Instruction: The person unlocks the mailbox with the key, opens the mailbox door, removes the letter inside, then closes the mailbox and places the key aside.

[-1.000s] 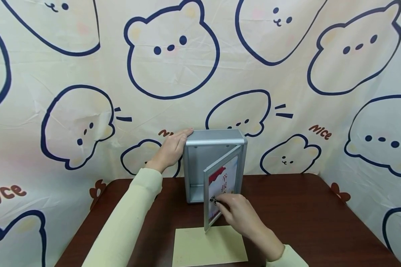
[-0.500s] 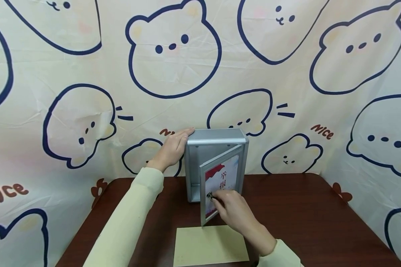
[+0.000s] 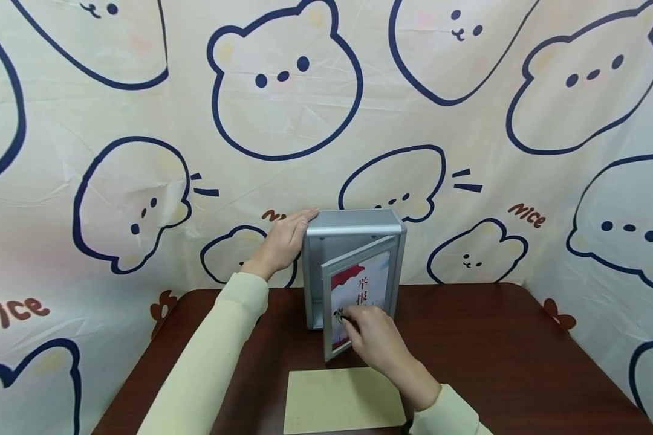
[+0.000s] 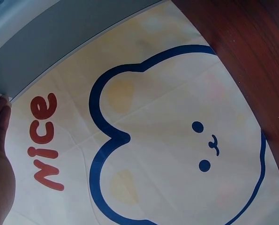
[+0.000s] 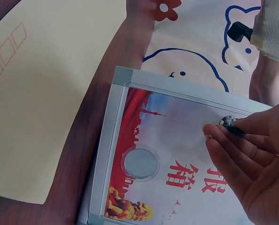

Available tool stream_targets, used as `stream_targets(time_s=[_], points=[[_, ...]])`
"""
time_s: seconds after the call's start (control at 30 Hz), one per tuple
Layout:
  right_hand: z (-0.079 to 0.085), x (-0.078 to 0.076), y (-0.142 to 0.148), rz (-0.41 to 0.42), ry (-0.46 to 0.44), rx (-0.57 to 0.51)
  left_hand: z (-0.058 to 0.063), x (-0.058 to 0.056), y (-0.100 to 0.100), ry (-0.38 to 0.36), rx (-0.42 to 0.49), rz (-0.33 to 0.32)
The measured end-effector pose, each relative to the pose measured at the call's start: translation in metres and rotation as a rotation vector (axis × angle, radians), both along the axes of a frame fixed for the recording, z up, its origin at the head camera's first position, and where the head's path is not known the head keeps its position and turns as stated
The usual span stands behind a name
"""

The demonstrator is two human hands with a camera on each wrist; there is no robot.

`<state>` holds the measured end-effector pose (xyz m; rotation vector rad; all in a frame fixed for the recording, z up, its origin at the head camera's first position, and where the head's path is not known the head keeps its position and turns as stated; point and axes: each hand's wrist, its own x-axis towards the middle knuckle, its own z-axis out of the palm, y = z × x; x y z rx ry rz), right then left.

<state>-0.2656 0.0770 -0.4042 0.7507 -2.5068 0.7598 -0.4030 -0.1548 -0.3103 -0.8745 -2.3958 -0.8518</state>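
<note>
A grey metal box (image 3: 354,221) stands upright on the table, its hinged door (image 3: 326,320) swung partway out toward me. On the door is a red-and-white printed panel (image 5: 186,140) with red characters. My left hand (image 3: 279,244) rests on the box's top left corner with its fingers fairly straight. With thumb and forefinger my right hand (image 3: 378,338) pinches a black-headed key (image 5: 232,127) in the door's round lock (image 5: 227,120). The other fingers of that hand extend along the panel. Behind the door, part of the box's inside is hidden.
A yellow envelope (image 3: 343,402) with printed red squares lies in front of the box, close to the door's lower corner. The dark wooden table (image 3: 495,350) extends to both sides. A cartoon-printed cloth (image 3: 283,121) hangs behind.
My right hand has swung the door inward a little, away from me and toward the box. The left hand has stayed on the box's corner.
</note>
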Motion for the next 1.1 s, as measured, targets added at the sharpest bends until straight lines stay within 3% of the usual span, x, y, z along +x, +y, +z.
stream_targets(time_s=[0.6,1.1], points=[[-0.002,-0.009,-0.010,-0.053,0.052,0.005,-0.001,0.000,0.003,0.010,0.018,0.005],[0.000,-0.016,-0.023,-0.088,0.016,-0.001,-0.005,-0.001,0.002,0.017,0.039,0.010]])
